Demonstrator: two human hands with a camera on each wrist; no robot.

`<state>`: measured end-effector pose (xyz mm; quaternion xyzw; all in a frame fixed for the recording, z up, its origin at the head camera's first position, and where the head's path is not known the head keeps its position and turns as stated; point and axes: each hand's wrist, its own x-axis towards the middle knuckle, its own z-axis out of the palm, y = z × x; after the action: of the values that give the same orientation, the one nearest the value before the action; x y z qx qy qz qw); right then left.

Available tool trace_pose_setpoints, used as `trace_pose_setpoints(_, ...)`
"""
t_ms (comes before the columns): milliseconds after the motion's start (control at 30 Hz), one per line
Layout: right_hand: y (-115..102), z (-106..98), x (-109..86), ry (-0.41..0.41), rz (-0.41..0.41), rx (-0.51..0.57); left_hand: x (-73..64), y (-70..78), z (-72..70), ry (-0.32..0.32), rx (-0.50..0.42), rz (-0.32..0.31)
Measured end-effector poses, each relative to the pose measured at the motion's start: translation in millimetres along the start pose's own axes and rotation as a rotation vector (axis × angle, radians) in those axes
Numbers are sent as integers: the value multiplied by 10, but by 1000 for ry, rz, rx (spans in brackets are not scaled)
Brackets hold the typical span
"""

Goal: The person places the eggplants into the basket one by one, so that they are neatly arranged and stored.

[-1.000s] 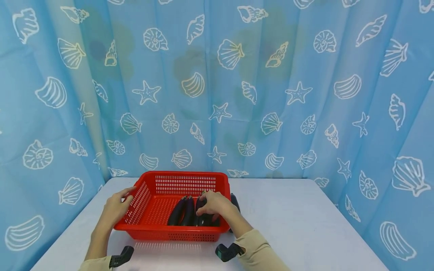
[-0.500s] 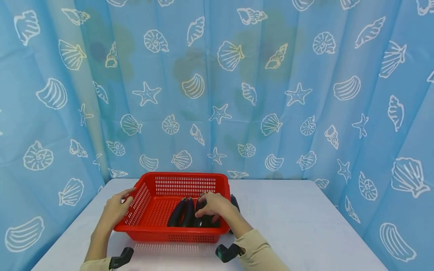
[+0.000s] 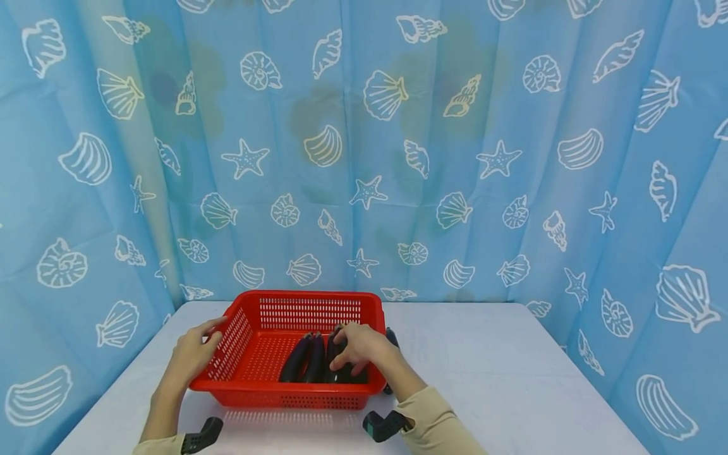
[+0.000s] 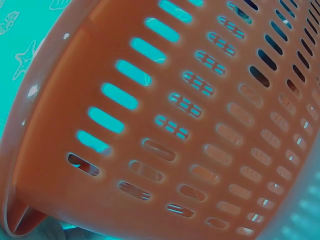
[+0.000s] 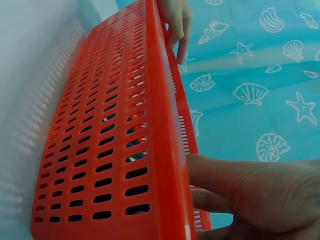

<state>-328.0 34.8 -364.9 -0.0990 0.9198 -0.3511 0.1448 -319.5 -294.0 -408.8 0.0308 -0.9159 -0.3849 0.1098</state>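
Note:
A red plastic basket [image 3: 250, 387] with slotted walls stands on the table, several dark purple eggplants [image 3: 296, 359] lying in its right half. My left hand [image 3: 193, 351] is at the basket's left rim, its fingers loosely bent and touching the edge. Reaching over the right rim, my right hand [image 3: 362, 345] has its fingers spread on the rightmost eggplants [image 3: 341, 374], partly covering them. In the right wrist view its fingertips are hidden behind the basket wall [image 5: 100, 130]. The left wrist view shows only the basket's slotted side [image 4: 165, 125], without the hand.
Another eggplant [image 3: 392, 338] lies on the table against the outside of the basket's right wall, half hidden by my right forearm. White cloth covers the table [image 3: 500, 379]. A blue shell-print curtain [image 3: 364, 151] hangs behind and along both sides.
Both hands and the basket stay nearly in place. My right hand's fingers shift slightly over the rightmost eggplants, and the green stem end seen earlier is now less visible.

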Motion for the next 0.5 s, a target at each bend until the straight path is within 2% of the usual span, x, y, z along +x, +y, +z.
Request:
trace_pose_setpoints(200, 9, 37, 40, 41, 18, 34, 12, 4, -17, -4, 10, -7)
trace_pose_setpoints(500, 60, 179, 47, 138, -51, -10, -17, 22, -11, -6, 14, -1)
